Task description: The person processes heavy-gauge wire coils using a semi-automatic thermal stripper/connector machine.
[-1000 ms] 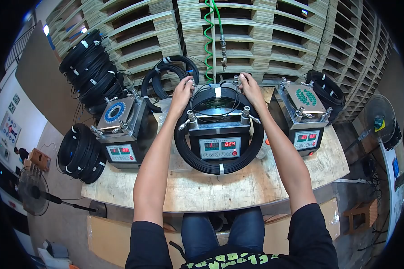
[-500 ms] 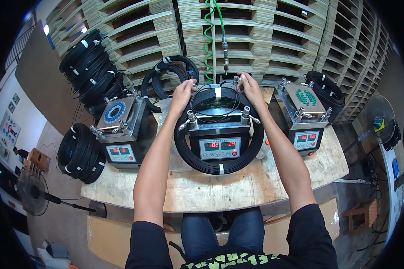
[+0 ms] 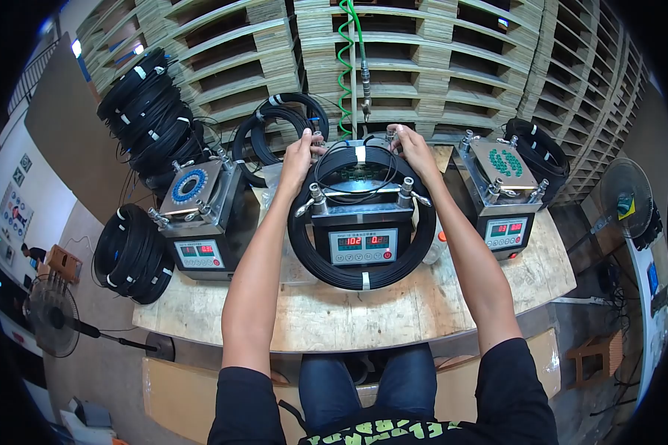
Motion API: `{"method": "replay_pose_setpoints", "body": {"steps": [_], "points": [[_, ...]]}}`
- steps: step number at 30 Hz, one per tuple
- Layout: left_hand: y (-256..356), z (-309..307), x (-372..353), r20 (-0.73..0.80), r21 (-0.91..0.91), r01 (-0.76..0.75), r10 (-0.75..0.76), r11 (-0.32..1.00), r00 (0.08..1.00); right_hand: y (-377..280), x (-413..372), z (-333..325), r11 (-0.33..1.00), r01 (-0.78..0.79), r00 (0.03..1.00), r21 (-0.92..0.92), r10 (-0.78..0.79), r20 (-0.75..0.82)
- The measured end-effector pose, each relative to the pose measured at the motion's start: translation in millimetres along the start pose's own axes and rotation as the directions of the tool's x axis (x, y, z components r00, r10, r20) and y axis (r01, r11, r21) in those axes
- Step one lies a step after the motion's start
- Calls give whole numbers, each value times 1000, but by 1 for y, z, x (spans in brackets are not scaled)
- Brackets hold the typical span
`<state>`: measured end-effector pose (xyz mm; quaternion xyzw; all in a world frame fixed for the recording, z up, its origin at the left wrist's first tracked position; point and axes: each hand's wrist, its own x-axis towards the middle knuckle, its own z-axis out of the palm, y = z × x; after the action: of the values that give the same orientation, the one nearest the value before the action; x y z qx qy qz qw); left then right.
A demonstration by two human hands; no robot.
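Observation:
At the middle machine [image 3: 363, 247], my two hands are at the rear metal posts. My left hand [image 3: 298, 162] has its fingers curled round the rear left knob [image 3: 318, 138]. Opposite it, my right hand [image 3: 413, 145] pinches the rear right knob [image 3: 390, 134]. A coil of black cable [image 3: 365, 280] with white tape bands hangs round the machine's front, framing its lit red display. Loose loops of thin cable lie over the machine's top plate between the front posts [image 3: 405, 191]. The fingertips are partly hidden behind the knobs.
A machine with a blue ring [image 3: 190, 185] stands left, another with green pieces [image 3: 505, 162] right. Cable coils [image 3: 145, 111] pile up at the left; more coils [image 3: 538, 152] sit at the right. An air nozzle [image 3: 365, 96] hangs behind. Pallets [image 3: 453, 59] form the back.
My left hand has shifted slightly left with its fingers reshaped round the knob; my right hand has dipped slightly. The hanging nozzle has swung left. Digits on the displays differ.

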<state>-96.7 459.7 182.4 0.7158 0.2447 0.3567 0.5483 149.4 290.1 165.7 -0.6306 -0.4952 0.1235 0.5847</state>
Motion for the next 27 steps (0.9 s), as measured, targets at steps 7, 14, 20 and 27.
{"method": "replay_pose_setpoints", "body": {"steps": [7,14,20,27], "points": [[3,3,-1,22,-26,9,-8,1000,1000,-5,-5,0,993,-53,996,110,60,-66],[0,1,2,78,5,-18,17,1000,997,4,2,-2,994,-90,995,61,93,-41],[-5,-1,3,18,-25,4,-4,1000,1000,2,1,0,997,-63,998,44,62,8],[-5,0,4,25,-68,57,-55,996,998,-5,-2,0,983,-118,993,143,120,-3]]}}
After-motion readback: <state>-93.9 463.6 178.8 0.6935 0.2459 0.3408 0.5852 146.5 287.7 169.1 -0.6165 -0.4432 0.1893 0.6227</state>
